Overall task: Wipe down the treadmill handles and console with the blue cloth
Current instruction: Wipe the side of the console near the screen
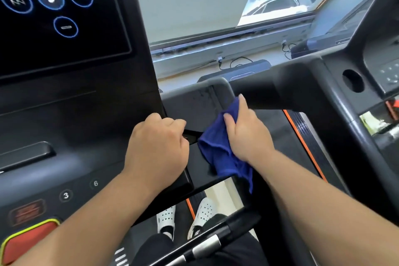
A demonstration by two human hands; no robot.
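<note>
The blue cloth (pixel 224 153) is bunched in my right hand (pixel 246 134), which presses it against the dark right side handle (pixel 194 97) of the treadmill, just right of the console. A loose corner of the cloth hangs down below my wrist. My left hand (pixel 157 144) is curled into a loose fist on the right edge of the console (pixel 75 131), its fingertips tucked over the edge and touching no cloth. The console's black touchscreen (pixel 54 17) with blue-ringed music buttons fills the upper left.
A red stop button (pixel 26 242) with a yellow rim sits at the lower left, beside round keys marked 3 and 6. A neighbouring treadmill's handle and console (pixel 345 84) stand close on the right. A front grip bar (pixel 205 242) crosses below, above my white shoes on the belt. A window is ahead.
</note>
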